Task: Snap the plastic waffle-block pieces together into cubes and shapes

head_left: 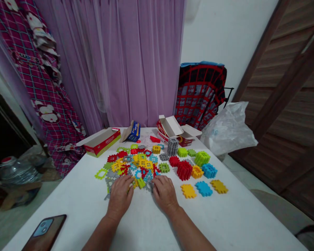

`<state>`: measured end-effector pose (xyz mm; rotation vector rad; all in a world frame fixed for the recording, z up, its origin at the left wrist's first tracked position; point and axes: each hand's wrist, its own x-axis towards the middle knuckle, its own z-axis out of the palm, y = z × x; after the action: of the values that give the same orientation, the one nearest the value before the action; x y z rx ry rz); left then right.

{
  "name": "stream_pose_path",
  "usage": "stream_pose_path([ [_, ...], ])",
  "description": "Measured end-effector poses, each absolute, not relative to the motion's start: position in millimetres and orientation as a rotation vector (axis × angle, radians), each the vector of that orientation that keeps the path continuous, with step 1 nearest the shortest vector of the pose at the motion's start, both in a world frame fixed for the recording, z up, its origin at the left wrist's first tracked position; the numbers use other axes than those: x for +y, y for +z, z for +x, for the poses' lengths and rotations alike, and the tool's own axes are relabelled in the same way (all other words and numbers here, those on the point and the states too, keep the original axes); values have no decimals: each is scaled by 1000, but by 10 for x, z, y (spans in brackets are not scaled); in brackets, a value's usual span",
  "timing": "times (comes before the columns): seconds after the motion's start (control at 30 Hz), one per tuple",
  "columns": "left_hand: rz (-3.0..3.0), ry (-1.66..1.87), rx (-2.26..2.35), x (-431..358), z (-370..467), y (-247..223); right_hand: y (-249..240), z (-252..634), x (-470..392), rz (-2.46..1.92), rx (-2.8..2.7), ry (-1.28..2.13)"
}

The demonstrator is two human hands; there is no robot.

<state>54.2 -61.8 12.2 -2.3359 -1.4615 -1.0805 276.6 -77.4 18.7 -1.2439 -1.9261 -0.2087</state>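
Observation:
My left hand point(119, 195) rests palm down at the near left edge of a pile of plastic interlocking building pieces point(143, 164). Its fingers lie bent over grey and yellow pieces, with thumb and index finger apart. At the pile's near right edge lies my right hand point(165, 194), its fingertips against a grey piece point(148, 186). Its fingers are loosely bent, and nothing is seen gripped in them. Between the hands sits a lime-green piece point(141, 183). The undersides of both hands are hidden.
Sorted stacks stand on the right: grey point(172, 147), red point(184, 170), green point(202, 158), blue point(209, 170). Yellow point(188, 191) and blue squares point(204, 188) lie before them. Opened boxes point(102, 143) line the back. A phone point(45, 232) lies front left; a plastic bag point(227, 129) hangs right.

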Motion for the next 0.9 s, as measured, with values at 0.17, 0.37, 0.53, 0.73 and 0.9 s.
stream_pose_path([
  [0.17, -2432, -996, -1496, -635, 571, 97, 147, 2699, -680, -1223, -1863, -138],
  [0.37, -2445, -989, -1513, -632, 535, 130, 96, 2759, -682, -1230, -1741, -39],
  [0.53, -2482, -916, -1475, -325, 636, 279, 96, 2776, -658, -1192, -1708, 1],
  [0.73, -2622, -464, -1605, 285, 1014, 504, 90, 2781, -624, -1164, -1648, 25],
  [0.9, -2686, -335, -1611, 369, 952, 499, 96, 2780, -621, -1174, -1636, 51],
])
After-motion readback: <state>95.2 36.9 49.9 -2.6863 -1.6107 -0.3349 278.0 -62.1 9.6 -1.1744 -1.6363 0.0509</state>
